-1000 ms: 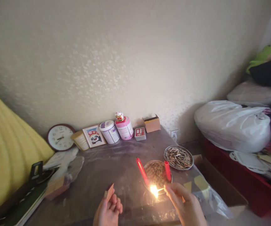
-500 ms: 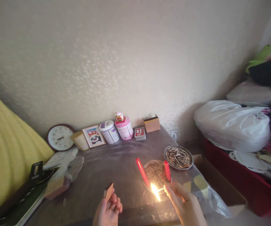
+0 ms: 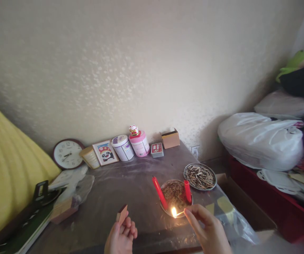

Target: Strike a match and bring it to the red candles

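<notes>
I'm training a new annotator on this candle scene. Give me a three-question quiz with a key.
1. True or false: the right hand holds a burning match.
2. What does the left hand hold?
3. How many red candles stand in the dish? A) one B) two C) three

Key: 1. True. 2. A matchbox. 3. B: a left candle and a right candle, neither lit.

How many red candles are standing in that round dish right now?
2. One red wax candle leans at the left rim of the round metal dish; the other red wax candle stands at its right rim. None looks hidden.
</notes>
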{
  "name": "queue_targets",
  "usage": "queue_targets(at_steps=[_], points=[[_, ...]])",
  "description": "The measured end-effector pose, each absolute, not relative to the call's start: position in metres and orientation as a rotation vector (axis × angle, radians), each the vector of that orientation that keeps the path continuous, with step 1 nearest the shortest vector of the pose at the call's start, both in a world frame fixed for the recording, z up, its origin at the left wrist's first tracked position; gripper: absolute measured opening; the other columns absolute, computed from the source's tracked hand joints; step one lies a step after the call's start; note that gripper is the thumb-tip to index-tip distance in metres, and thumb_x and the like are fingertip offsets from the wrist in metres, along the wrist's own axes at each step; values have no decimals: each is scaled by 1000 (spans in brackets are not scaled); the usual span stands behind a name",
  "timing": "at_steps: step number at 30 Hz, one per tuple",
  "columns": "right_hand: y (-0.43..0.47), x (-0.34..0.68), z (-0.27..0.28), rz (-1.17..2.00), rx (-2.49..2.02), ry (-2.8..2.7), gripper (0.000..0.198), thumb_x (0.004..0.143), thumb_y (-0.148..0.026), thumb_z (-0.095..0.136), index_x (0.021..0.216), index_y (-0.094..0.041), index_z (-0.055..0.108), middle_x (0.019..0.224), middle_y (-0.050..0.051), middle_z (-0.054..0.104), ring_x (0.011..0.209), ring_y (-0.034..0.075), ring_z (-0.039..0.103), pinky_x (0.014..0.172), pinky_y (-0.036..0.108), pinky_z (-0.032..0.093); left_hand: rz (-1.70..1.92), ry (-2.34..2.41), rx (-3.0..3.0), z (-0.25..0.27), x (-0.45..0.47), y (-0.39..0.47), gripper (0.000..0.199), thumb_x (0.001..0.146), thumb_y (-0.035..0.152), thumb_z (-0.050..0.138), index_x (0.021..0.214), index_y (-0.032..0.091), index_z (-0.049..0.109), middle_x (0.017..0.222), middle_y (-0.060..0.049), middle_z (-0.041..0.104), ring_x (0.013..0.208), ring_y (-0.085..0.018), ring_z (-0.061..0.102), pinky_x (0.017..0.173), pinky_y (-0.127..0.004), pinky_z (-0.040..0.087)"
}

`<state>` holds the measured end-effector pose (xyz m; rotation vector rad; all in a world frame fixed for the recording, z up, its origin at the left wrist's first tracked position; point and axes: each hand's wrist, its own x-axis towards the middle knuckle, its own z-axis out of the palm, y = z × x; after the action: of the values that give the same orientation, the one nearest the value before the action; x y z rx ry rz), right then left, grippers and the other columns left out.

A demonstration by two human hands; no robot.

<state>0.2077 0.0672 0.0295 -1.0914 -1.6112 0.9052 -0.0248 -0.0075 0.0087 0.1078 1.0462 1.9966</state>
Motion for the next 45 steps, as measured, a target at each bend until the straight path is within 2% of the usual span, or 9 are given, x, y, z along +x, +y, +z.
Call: queue_targets(at_steps=[16,29,39,45], points=[[69,209,26,839,-1071,-1731,31,89,-43,50,72,-21,63,66,1,65,62,16,61,59,19,48,1988,1056,105,10,-24,-7,46,42,46,84,75,16,72,58,0,53,51,-13,47,45,-27,40],[66,208,25,874,-1052,-1738,29,89,-43,49,75,-21,63,68,1,65,64,16,62,59,20,46,2003,1052,44,18,-24,-14,50,37,45,85,74,15,72,57,-1,54,51,-14,48,44,-27,41],[60,207,23,810,-1019,-1782,26,87,-42,50,79,-21,65,70,1,68,65,16,65,59,20,49,2043,1017,119,26,-25,-20,47,43,47,84,75,15,72,58,0,52,50,-13,47,44,-27,40],[54,205,21,777,-1034,-1786,26,86,-43,53,79,-22,66,71,1,70,66,17,67,59,19,51,2082,991,83,29,-23,-22,48,41,48,84,75,16,72,58,0,53,49,-12,47,43,-26,39]])
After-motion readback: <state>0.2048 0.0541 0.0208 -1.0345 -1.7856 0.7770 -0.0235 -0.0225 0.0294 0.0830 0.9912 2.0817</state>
